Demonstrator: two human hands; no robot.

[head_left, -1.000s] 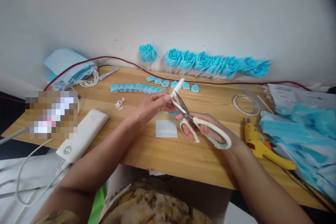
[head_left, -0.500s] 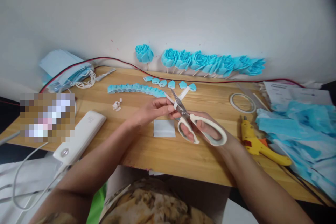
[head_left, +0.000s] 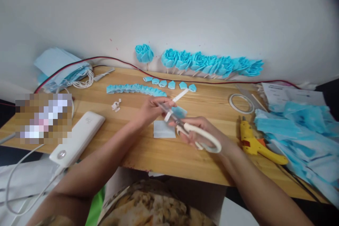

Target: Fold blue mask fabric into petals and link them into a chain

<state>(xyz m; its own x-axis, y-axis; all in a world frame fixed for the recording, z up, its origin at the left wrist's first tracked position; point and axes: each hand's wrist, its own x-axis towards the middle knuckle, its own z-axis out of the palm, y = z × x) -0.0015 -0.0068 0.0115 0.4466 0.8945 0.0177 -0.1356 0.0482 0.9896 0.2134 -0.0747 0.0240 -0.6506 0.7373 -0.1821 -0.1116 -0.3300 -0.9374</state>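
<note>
My right hand (head_left: 205, 134) grips white-handled scissors (head_left: 193, 134), whose blades point up and left toward my left hand. My left hand (head_left: 152, 107) pinches a narrow white strip (head_left: 180, 96) that runs up and right from the fingers. A short white piece (head_left: 167, 116) hangs by the blades, slightly blurred. Just below both hands a pale blue square (head_left: 164, 129) lies on the wooden table (head_left: 137, 148). A small blue piece (head_left: 180, 112) sits under the scissors.
Blue folded flowers (head_left: 201, 61) line the wall. A row of blue folded petals (head_left: 136, 89) lies behind my hands. A yellow glue gun (head_left: 254, 143), a tape roll (head_left: 241, 103) and heaped blue sheets (head_left: 299, 130) are on the right. A white power bank (head_left: 78, 137) lies left.
The scissors have tipped down and left, with their blades closing by my left fingers. The white strip has dropped lower and a short piece now hangs at the blades.
</note>
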